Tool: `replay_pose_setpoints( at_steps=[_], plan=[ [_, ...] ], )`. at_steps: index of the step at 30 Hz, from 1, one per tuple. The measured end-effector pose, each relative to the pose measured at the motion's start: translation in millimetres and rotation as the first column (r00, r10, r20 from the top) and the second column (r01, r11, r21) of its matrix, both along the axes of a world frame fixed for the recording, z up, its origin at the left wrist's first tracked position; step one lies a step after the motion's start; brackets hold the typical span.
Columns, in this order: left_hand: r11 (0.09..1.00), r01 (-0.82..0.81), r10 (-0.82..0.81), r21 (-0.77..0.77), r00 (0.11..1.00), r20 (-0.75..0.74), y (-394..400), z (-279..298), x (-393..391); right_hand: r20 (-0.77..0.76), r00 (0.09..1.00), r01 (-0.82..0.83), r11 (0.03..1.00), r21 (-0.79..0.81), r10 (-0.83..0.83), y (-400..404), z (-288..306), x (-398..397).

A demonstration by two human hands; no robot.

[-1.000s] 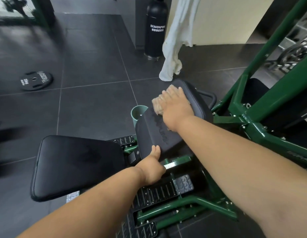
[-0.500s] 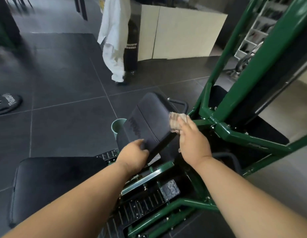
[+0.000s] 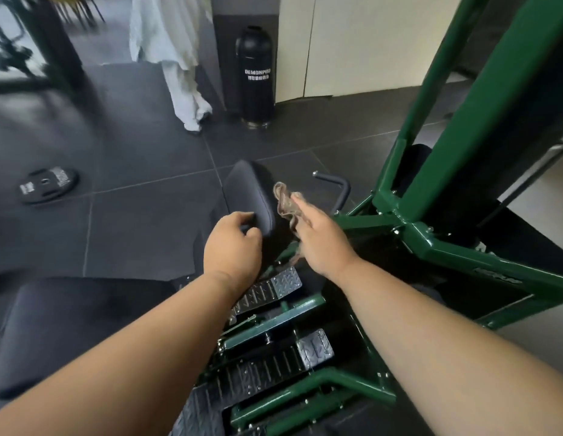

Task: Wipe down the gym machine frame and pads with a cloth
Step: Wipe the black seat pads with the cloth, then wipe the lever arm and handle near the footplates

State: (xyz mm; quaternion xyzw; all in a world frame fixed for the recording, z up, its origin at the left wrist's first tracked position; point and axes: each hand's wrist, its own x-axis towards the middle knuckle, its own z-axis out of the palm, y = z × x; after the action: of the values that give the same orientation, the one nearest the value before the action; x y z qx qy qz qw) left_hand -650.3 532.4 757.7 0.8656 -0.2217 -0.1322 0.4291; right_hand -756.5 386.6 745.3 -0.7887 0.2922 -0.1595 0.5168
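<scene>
**Cloth in the right hand, beside the upright pad**

Cloth (image 3: pixel 285 201), a crumpled beige rag, sits in the right hand (image 3: pixel 321 239). It sticks out past the fingertips and a strip of it hangs down below the fingers on the thumb side. The index finger points forward along the rag, straight; the other fingers lie under or behind it, so how they grip cannot be made out, though the rag is clearly held. The rag is just beside the right edge of the upright black pad (image 3: pixel 253 196), very near it; whether it touches cannot be told.

Left hand (image 3: pixel 231 247) is curled on the lower near corner of that same pad, fingers bent over its edge and thumb on the side, gripping it. The two hands sit on either side of the pad, left fingers on it, right fingers next to it.

Beyond the right fingertips runs a curved black handle (image 3: pixel 340 187), and further right rises the green frame (image 3: pixel 462 146) of the machine. Below both wrists lie ridged metal foot plates (image 3: pixel 270 291). Left of the left forearm is a flat black seat pad (image 3: pixel 69 319).

Far ahead of the fingers, on the dark tiled floor (image 3: pixel 142 146), stand a black bottle-shaped bin (image 3: pixel 256 77) and a hanging white cloth (image 3: pixel 176 58); a weight plate (image 3: pixel 47 184) lies far to the left.
</scene>
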Motion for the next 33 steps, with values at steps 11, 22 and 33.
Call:
replay_pose_setpoints(
  at_steps=[11,22,33],
  plan=[
    [0.985,-0.138,0.127,-0.104,0.986,-0.107,-3,-14,-20,0.039,0.992,-0.123,0.991,0.053,0.121,-45,-5,66],
    [0.985,-0.174,0.173,0.001,0.981,0.091,-71,22,5,0.012,0.998,0.066,0.982,0.177,-0.069,-98,-46,-12],
    [0.959,-0.285,0.274,0.013,0.935,0.226,-104,7,23,0.099,0.971,-0.238,0.901,0.362,0.217,-76,-43,81]
  ],
)
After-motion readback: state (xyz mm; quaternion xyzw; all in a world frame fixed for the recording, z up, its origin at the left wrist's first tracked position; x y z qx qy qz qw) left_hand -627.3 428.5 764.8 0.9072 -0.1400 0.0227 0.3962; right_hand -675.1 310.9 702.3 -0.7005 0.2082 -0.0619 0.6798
